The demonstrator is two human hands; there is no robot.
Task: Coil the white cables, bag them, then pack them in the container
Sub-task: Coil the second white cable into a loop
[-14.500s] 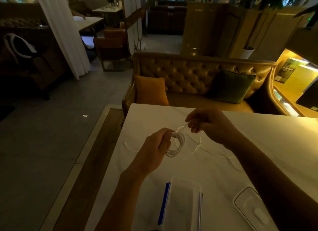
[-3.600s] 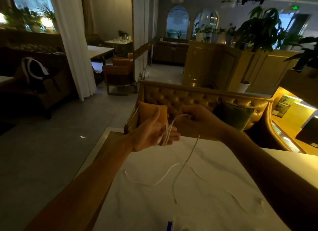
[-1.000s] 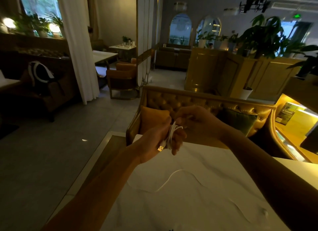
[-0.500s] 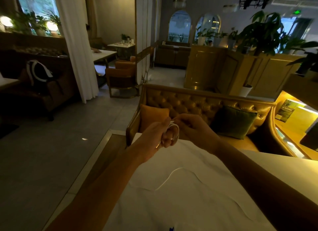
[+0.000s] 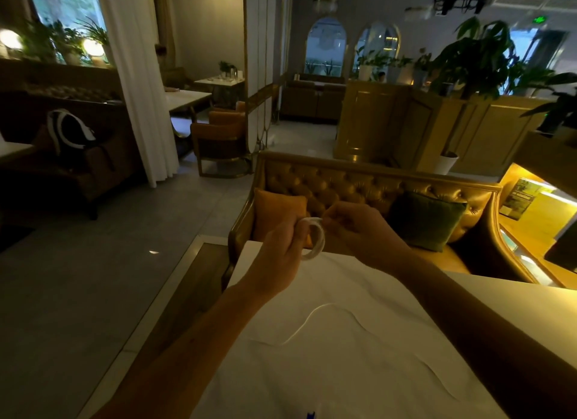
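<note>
A small coil of white cable (image 5: 317,239) is raised above the far edge of the white table (image 5: 359,381). My left hand (image 5: 278,256) grips the coil on its left side. My right hand (image 5: 359,231) pinches the top of the coil from the right. A second white cable (image 5: 315,317) lies loose and wavy on the table below my hands, trailing off towards the right. The container is out of view except for a blue tip (image 5: 310,415) at the bottom edge.
A tufted golden sofa (image 5: 343,184) with an orange cushion (image 5: 274,212) and a green cushion (image 5: 427,218) stands just beyond the table. The table's left edge drops to a wooden step and grey floor (image 5: 93,278).
The cable, loose and hanging 3.6 s ago, has been wound into a small tight coil between both hands. My hands have dropped slightly and the coil's loop now shows open.
</note>
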